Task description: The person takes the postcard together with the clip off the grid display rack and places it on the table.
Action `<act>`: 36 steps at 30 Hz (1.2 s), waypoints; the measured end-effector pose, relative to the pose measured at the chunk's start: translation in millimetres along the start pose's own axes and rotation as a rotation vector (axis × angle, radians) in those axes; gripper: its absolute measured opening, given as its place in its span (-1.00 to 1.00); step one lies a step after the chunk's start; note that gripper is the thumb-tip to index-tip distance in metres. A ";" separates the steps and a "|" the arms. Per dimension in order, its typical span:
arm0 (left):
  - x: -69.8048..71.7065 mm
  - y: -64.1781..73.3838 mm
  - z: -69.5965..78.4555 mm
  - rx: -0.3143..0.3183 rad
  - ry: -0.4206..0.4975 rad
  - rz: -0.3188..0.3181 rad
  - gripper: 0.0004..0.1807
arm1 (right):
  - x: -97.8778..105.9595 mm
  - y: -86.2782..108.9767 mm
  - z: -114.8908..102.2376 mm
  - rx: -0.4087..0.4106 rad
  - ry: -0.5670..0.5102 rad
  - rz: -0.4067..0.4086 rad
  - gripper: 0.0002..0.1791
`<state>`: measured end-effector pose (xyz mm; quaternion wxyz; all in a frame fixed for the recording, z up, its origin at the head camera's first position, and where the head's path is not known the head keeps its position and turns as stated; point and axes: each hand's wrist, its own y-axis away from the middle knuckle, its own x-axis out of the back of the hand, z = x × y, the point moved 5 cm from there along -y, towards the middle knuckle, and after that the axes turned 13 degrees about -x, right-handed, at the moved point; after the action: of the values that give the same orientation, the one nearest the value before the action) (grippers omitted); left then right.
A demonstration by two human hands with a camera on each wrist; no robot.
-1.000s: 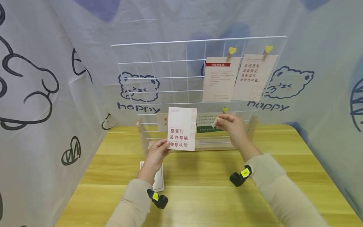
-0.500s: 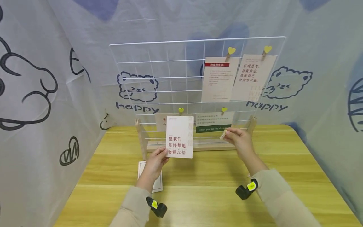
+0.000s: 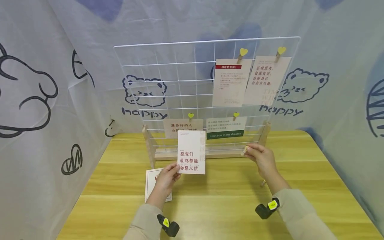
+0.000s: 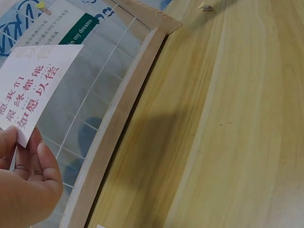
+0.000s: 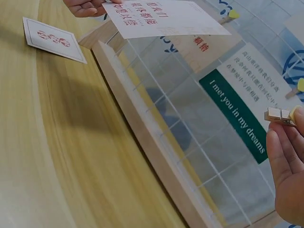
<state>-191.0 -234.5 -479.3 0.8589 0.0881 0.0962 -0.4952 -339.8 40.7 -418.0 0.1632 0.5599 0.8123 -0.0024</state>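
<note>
My left hand [image 3: 167,180] pinches a white card with red writing [image 3: 192,152] by its lower left corner, holding it upright in front of the wire grid. Between thumb and fingers of my right hand [image 3: 263,161] is a small wooden clothespin [image 5: 280,116] with a yellow top, just in front of the grid's lower right. The white wire grid panel [image 3: 196,95] stands in a wooden base [image 3: 220,154]. Clipped on it by heart-topped pegs are two upper cards, one with a red bar [image 3: 231,83] and one with red text [image 3: 267,81], plus a green-banded card [image 3: 225,128] and a pale card [image 3: 171,128], partly covered.
Another white card with a border [image 5: 54,40] lies on the wooden table [image 3: 216,213] under my left wrist. A second small clothespin [image 4: 205,7] lies on the table near my right forearm. A patterned curtain [image 3: 90,133] surrounds the table.
Both hands have come down, away from the grid's middle, the right one also moving right. The card in my left hand is lower, uncovering more of the pale card and its peg.
</note>
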 end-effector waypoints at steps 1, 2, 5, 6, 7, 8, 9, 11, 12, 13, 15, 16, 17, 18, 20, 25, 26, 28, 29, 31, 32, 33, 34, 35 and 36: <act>0.2 0.7 -1.1 0.005 0.003 0.011 -0.74 | 1.7 1.1 1.7 -0.023 -0.007 0.005 -0.77; 0.4 1.3 -2.1 0.006 0.000 0.014 -0.73 | 3.1 2.4 3.1 -0.042 -0.017 0.008 -0.77; 1.7 2.9 -5.5 0.006 -0.014 0.020 -0.74 | 7.4 6.7 7.6 -0.080 -0.036 0.018 -0.78; 2.5 3.5 -6.8 0.010 -0.015 0.026 -0.75 | 9.3 7.8 9.5 -0.090 -0.041 0.022 -0.80; 3.3 4.1 -8.0 0.014 -0.017 0.034 -0.76 | 11.5 8.6 11.8 -0.090 -0.037 0.022 -0.82; 3.9 4.5 -9.2 0.015 -0.015 0.035 -0.76 | 14.5 8.7 14.9 -0.086 -0.022 0.025 -0.86; 4.5 5.0 -10.2 0.015 -0.015 0.036 -0.76 | 18.6 7.1 19.0 -0.081 -0.011 0.032 -0.88; 5.5 6.3 -11.5 0.010 -0.005 0.038 -0.76 | 33.4 -4.0 34.4 -0.047 -0.004 0.008 -0.84; 6.1 6.9 -12.1 0.008 -0.006 0.040 -0.76 | 42.3 -11.6 43.5 -0.036 0.005 0.003 -0.80; 6.6 7.5 -12.6 0.004 -0.005 0.037 -0.76 | 52.8 -21.0 54.8 -0.020 0.011 0.000 -0.76; 7.8 8.5 -13.8 -0.001 -0.007 0.032 -0.75 | 75.5 -42.2 79.0 0.000 0.019 0.002 -0.67; 8.5 9.1 -14.4 0.000 -0.008 0.032 -0.75 | 86.4 -52.2 91.0 0.007 0.018 -0.005 -0.65; 9.3 9.5 -15.2 0.001 -0.012 0.031 -0.76 | 96.3 -61.1 101.7 0.012 0.007 0.003 -0.62; 10.1 9.5 -16.1 0.003 -0.015 0.031 -0.76 | 103.3 -66.5 108.8 0.006 0.018 0.028 -0.58; 11.8 10.1 -17.8 0.008 -0.019 0.036 -0.78 | 115.7 -75.3 121.6 0.012 -0.005 0.034 -0.54; 14.5 9.9 -24.7 0.021 -0.021 0.034 -0.76 | 129.3 -73.5 129.9 -0.015 -0.054 0.069 -0.57; 14.9 10.2 -26.1 0.026 -0.023 0.032 -0.73 | 130.2 -70.7 129.6 -0.022 -0.055 0.076 -0.60; 16.2 11.3 -28.8 0.031 -0.025 0.036 -0.71 | 132.6 -65.2 129.4 -0.039 -0.046 0.106 -0.63; 16.7 11.9 -30.0 0.035 -0.026 0.037 -0.70 | 134.0 -62.5 129.5 -0.045 -0.046 0.111 -0.66; 17.5 12.8 -32.3 0.041 -0.033 0.038 -0.70 | 137.0 -57.8 129.1 -0.052 -0.066 0.114 -0.71; 17.8 13.4 -33.3 0.044 -0.034 0.037 -0.70 | 138.9 -56.1 129.0 -0.052 -0.069 0.115 -0.73; 18.1 13.6 -34.6 0.045 -0.032 0.036 -0.71 | 140.7 -54.0 128.7 -0.056 -0.075 0.119 -0.74; 18.3 13.9 -35.9 0.047 -0.032 0.033 -0.71 | 142.4 -52.0 128.3 -0.062 -0.083 0.116 -0.76; 18.2 14.3 -37.1 0.051 -0.032 0.031 -0.72 | 143.6 -50.2 127.5 -0.065 -0.086 0.117 -0.78; 18.3 14.8 -38.3 0.056 -0.034 0.031 -0.72 | 144.7 -48.2 126.8 -0.072 -0.076 0.124 -0.80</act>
<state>-172.2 -233.1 -520.1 0.8652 0.1052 0.0662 -0.4857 -396.7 130.5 -585.3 0.2138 0.6025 0.7688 0.0160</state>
